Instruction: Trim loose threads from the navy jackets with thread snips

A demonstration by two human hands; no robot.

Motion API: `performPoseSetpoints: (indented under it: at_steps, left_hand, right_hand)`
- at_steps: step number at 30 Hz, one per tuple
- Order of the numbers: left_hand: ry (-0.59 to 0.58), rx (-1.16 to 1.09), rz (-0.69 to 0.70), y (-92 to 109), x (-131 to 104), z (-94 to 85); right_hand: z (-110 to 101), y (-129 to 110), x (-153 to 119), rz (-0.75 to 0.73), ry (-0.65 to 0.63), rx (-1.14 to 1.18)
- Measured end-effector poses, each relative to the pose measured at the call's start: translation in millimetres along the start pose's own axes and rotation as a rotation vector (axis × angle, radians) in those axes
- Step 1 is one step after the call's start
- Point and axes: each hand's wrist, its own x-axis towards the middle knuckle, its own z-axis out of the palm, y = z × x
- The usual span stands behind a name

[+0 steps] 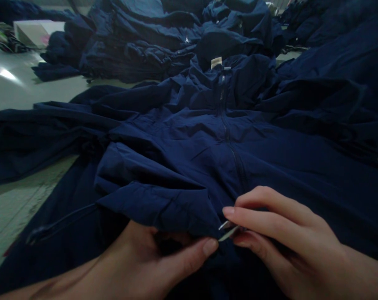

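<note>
A navy blue jacket [189,137] with a front zipper [235,158] and a pale neck label [216,63] lies spread out, its collar away from me. My left hand [163,258] pinches a folded edge of the fabric between thumb and fingers. In my right hand [282,233] are small metal snips [229,231], whose two blades stand apart and point left. The blade tips are close beside my left thumb, at the fabric edge. My right palm hides the rest of the snips.
Piles of navy garments [138,37] lie behind the jacket, and more dark fabric [341,54] rises at the right. A white box [34,33] stands at the back left on the pale table [7,83]. A cord-like strip [63,221] hangs at the lower left.
</note>
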Motion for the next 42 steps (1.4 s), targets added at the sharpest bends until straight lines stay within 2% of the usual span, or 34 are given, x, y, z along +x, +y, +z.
performPoseSetpoints:
  at_steps: [2, 6, 11, 18, 23, 29, 37, 39, 42]
  left_hand:
    - [0.048, -0.014, 0.029, 0.3, -0.1, 0.6]
    - [0.064, -0.046, 0.074, 2.8, 0.1, 2.5]
    - [0.142, 0.006, 0.218, 8.6, 5.6, 5.3]
    - [0.189, 0.118, 0.312, 6.7, 5.4, 5.6]
    - [0.121, 0.024, 0.286, 8.3, 4.7, 6.9]
    - [0.139, 0.098, 0.236, 9.0, 5.0, 6.6]
    - [0.139, 0.076, 0.195, 9.8, 4.4, 7.5]
    - [0.150, 0.089, 0.183, 11.9, 4.7, 7.2]
    - [0.147, 0.105, 0.165, 16.6, 5.3, 6.7]
  right_hand:
    - [1.1, -0.8, -0.6, 0.003, 0.003, 0.015]
    - [0.2, -0.4, 1.4, 0.007, -0.003, -0.007]
    - [0.1, 1.4, 0.6, -0.022, -0.005, 0.009]
    - [0.8, 0.0, -2.6, -0.014, -0.014, -0.013]
    - [-1.2, 1.4, -0.6, 0.007, -0.052, 0.028]
    - [-1.7, 3.6, 0.5, -0.029, -0.043, 0.049]
    - [-0.3, 3.4, -0.8, -0.027, -0.064, 0.131]
    - [-0.5, 3.5, 0.5, 0.022, -0.005, 0.163]
    - [0.0, 4.6, 4.2, 0.115, 0.150, 0.179]
